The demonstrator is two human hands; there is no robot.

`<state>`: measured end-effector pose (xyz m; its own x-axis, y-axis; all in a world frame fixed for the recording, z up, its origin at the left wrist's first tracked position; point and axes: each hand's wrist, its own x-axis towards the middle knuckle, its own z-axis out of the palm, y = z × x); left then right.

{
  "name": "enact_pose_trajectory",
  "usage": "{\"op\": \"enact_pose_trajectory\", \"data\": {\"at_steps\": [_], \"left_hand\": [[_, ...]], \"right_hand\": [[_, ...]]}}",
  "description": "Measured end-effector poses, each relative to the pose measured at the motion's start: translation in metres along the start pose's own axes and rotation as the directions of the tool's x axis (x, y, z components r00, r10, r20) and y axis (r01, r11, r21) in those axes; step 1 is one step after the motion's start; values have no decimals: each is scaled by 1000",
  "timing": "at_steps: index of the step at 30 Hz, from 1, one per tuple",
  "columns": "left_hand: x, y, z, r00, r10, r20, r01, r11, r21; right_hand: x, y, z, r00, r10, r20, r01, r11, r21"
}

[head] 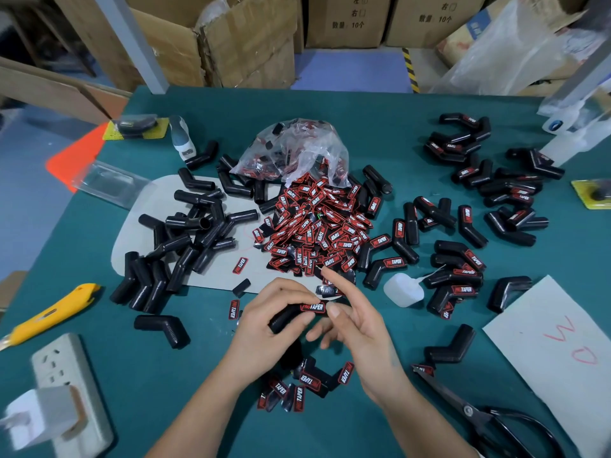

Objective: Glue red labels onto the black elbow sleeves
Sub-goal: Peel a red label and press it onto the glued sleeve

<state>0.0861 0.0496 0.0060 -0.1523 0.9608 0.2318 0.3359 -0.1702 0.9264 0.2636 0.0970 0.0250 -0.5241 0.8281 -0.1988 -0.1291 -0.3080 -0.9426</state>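
Observation:
My left hand grips a black elbow sleeve with a red label lying on its upper arm. My right hand is beside it, thumb pressing the label's right end, index finger raised straight. A heap of red labels spills from a plastic bag at the centre. Plain black sleeves pile up on the left. Sleeves bearing labels lie on the right. A small white glue bottle lies just right of my hands.
On the green table: a yellow box cutter and a power strip at left, black scissors and a white card at right. Loose labels lie under my wrists. Cardboard boxes stand behind.

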Motion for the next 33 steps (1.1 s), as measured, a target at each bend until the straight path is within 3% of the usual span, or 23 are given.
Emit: {"op": "enact_pose_trajectory", "data": {"at_steps": [7, 18, 27, 33], "left_hand": [[-1, -3, 5, 1000, 13, -27, -13, 1000, 4], [-3, -9, 12, 983, 185, -21, -182, 979, 93], [-3, -11, 16, 952, 278, -129, -266, 958, 104], [-1, -21, 16, 851, 526, -6, -481, 783, 395]], "right_hand": [[-1, 4, 1, 999, -42, 29, 45, 990, -131], [-4, 1, 2, 999, -26, 47, 35, 979, -201], [-2, -1, 1, 998, 3, 70, 3, 996, -90], [-3, 8, -8, 999, 33, 35, -32, 998, -55]]}}
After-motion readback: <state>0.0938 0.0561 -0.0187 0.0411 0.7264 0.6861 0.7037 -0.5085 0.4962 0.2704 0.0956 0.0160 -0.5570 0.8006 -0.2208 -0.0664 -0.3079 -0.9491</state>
